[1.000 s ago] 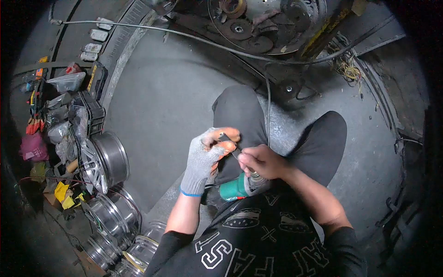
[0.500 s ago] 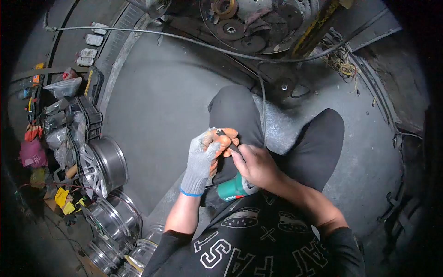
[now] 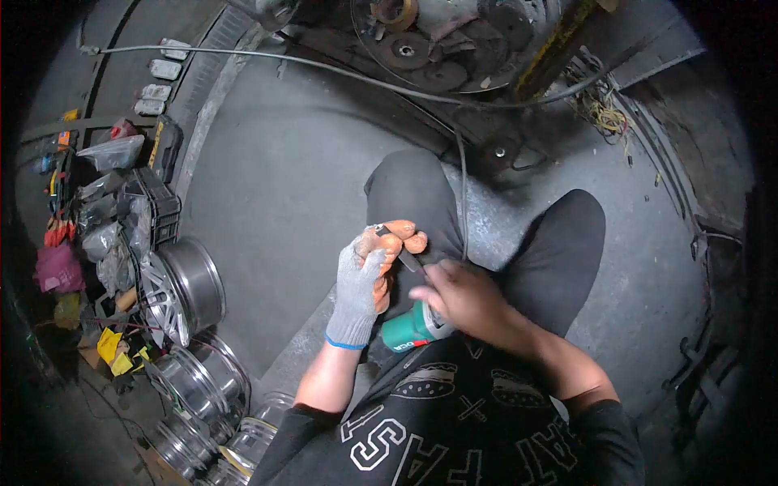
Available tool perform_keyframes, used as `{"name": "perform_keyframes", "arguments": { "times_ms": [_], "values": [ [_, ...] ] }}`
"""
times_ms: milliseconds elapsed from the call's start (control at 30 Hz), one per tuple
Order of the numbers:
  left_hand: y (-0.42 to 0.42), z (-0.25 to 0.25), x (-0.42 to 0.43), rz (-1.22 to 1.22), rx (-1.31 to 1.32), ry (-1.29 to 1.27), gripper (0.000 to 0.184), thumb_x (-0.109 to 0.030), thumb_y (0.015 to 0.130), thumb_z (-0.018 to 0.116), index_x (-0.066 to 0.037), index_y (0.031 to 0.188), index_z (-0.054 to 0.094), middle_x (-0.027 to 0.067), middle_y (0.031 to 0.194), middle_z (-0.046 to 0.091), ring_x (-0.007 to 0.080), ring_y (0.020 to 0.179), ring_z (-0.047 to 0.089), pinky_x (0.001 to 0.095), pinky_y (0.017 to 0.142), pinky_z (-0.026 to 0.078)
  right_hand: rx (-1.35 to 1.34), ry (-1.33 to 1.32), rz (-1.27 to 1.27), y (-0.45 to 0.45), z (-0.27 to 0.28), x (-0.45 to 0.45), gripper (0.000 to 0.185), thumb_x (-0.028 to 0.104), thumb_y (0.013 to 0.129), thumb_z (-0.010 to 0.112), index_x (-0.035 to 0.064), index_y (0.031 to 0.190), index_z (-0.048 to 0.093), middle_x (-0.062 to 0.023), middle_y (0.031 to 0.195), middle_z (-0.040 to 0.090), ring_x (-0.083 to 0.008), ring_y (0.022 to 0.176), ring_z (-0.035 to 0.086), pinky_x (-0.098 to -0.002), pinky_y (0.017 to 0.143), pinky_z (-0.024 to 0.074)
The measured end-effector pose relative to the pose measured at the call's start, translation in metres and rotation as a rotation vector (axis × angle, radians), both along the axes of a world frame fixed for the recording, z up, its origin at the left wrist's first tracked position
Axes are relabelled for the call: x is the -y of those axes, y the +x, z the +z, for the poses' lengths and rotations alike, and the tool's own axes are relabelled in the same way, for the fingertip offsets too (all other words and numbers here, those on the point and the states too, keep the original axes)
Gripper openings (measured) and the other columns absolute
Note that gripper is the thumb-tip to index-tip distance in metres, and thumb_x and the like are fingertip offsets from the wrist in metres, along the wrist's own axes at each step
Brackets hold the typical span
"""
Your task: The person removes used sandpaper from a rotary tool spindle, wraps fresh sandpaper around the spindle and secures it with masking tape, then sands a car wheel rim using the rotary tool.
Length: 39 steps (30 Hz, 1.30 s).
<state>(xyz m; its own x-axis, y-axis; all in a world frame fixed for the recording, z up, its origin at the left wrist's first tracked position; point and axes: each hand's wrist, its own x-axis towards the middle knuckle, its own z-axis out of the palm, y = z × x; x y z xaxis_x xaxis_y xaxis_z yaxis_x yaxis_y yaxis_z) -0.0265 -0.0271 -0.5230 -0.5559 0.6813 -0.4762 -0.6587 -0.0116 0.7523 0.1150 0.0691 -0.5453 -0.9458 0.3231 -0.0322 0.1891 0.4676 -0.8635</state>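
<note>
My left hand (image 3: 369, 271), in a grey glove with orange fingertips, is closed around a small dark rod-like piece (image 3: 410, 260) above my thigh. My bare right hand (image 3: 462, 293) is at the lower end of that piece, slightly blurred, its fingers curled with the thumb toward the left. Whether it grips the piece is unclear. A green power tool (image 3: 405, 329) lies in my lap just below both hands, its right part hidden by my right hand and forearm.
Metal wheel rims (image 3: 188, 290) stand at the lower left, below a black crate (image 3: 160, 206) and plastic bags. A round tray (image 3: 381, 69) with grinding discs is at the top. A grey cable (image 3: 463, 194) runs down beside my knee.
My right hand has shifted slightly right and down from my left fingers, exposing more of the dark piece. My left fingers have changed their hold on it. The green tool stays in my lap.
</note>
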Motion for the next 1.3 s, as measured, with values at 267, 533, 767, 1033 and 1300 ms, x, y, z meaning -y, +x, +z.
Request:
{"name": "perform_keyframes", "arguments": {
  "times_ms": [267,533,767,1033,1300],
  "values": [
    [0.000,-0.023,0.004,-0.067,0.111,0.209,0.024,-0.012,0.083,0.063,0.005,0.100,0.059,0.0184,0.090,0.065,0.0281,0.086,0.064,0.0369,0.080,0.052,0.149,-0.902,0.427,-0.014,-0.027,-0.051,0.024,0.021,0.086,0.065,-0.0019,0.095,0.067,-0.0086,0.084,0.071,-0.0178,0.080,0.067,-0.0316,0.073,0.0505],
    [0.000,-0.015,0.004,-0.019,0.259,0.242,0.027,-0.013,0.083,0.067,0.005,0.100,0.058,0.0183,0.087,0.063,0.0328,0.087,0.063,0.0411,0.079,0.053,0.121,-0.371,0.166,-0.001,0.004,-0.028,0.024,0.022,0.084,0.068,-0.0004,0.094,0.066,-0.0105,0.084,0.068,-0.0215,0.080,0.065,-0.0320,0.073,0.0491],
    [0.000,-0.020,0.001,-0.051,0.172,0.298,0.026,-0.011,0.078,0.070,0.005,0.095,0.059,0.0190,0.084,0.063,0.0363,0.088,0.062,0.0405,0.077,0.052,-0.025,-0.066,0.059,0.002,0.002,-0.018,0.017,0.016,0.082,0.068,-0.0001,0.085,0.064,-0.0144,0.076,0.063,-0.0285,0.070,0.062,-0.0344,0.066,0.0475],
    [0.004,-0.025,-0.001,-0.114,0.184,0.249,0.024,-0.012,0.075,0.073,0.001,0.090,0.058,0.0162,0.077,0.061,0.0345,0.084,0.062,0.0474,0.080,0.051,0.164,-1.241,0.412,-0.009,-0.036,-0.048,0.025,0.017,0.086,0.067,-0.0033,0.100,0.068,-0.0039,0.087,0.070,-0.0101,0.082,0.064,-0.0256,0.077,0.0494],
    [0.007,-0.009,-0.013,0.027,-0.069,0.088,0.028,0.000,0.075,0.068,0.005,0.101,0.059,0.0178,0.090,0.063,0.0281,0.089,0.063,0.0365,0.082,0.051,-0.053,-0.363,-0.029,-0.012,0.013,-0.030,0.025,0.015,0.077,0.076,-0.0039,0.088,0.064,-0.0104,0.072,0.066,-0.0116,0.064,0.063,-0.0262,0.060,0.0512]
  ]
}}
